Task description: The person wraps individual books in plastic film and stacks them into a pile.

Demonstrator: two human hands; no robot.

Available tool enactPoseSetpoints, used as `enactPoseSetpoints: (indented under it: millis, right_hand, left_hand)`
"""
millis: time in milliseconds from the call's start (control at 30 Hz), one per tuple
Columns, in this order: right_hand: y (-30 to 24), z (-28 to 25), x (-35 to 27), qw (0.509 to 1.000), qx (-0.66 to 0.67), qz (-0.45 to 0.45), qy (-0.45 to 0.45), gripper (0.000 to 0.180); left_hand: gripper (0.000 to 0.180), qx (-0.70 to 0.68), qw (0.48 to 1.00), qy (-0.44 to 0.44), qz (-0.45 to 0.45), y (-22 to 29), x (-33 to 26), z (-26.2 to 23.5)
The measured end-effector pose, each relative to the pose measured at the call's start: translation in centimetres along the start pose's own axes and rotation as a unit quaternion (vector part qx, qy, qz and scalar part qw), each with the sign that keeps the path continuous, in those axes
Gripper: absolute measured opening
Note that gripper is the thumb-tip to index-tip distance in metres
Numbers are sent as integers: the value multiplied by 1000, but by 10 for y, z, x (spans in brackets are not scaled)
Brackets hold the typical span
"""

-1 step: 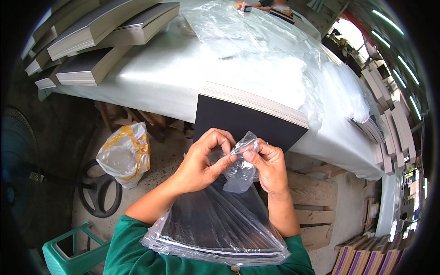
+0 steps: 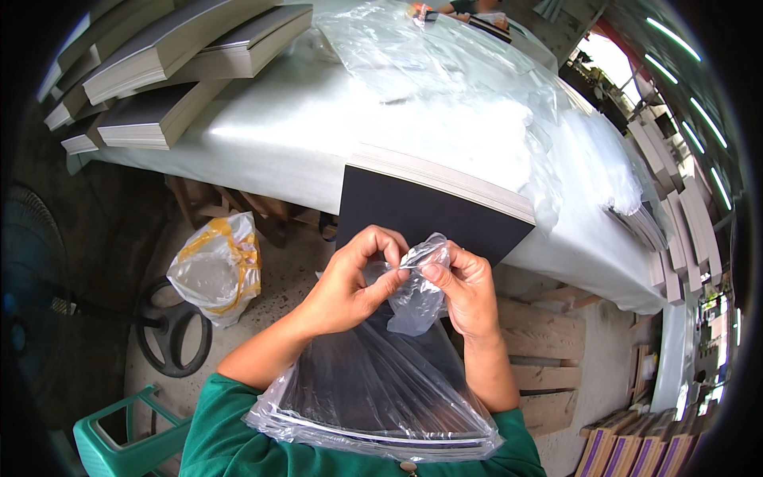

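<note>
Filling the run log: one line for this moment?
left hand pinching bag | right hand pinching bag | dark sheets inside

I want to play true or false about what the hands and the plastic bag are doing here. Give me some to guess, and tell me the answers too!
1. Both hands pinch the top of a clear plastic bag. True: the left hand and the right hand grip its bunched top.
2. The bag is empty. False: dark flat sheets show through it.
3. A stack of dark-topped boards sits at the edge of the white table. True.
4. The bag on the floor is solid blue. False: it is clear with yellow on it.
5. A red stool stands at the lower left. False: the stool is green.
</note>
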State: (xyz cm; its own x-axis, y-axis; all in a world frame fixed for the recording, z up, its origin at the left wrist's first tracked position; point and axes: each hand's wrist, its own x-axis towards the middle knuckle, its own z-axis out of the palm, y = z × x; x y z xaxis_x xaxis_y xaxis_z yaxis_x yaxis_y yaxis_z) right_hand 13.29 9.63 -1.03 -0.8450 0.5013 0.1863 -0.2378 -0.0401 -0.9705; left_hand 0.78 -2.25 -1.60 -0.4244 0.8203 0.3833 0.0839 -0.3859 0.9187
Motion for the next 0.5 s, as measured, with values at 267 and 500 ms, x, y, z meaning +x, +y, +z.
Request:
enactPoseSetpoints:
  millis: [267,500]
  right_hand:
    - [-2,5,4,995,63,49,53,8]
    - [0,2,6,986,152,61,37,16]
  left_hand:
    - [12,75,996,35,-40,0,5,-2]
    - [17,107,993,16,-38,-1,6,-6]
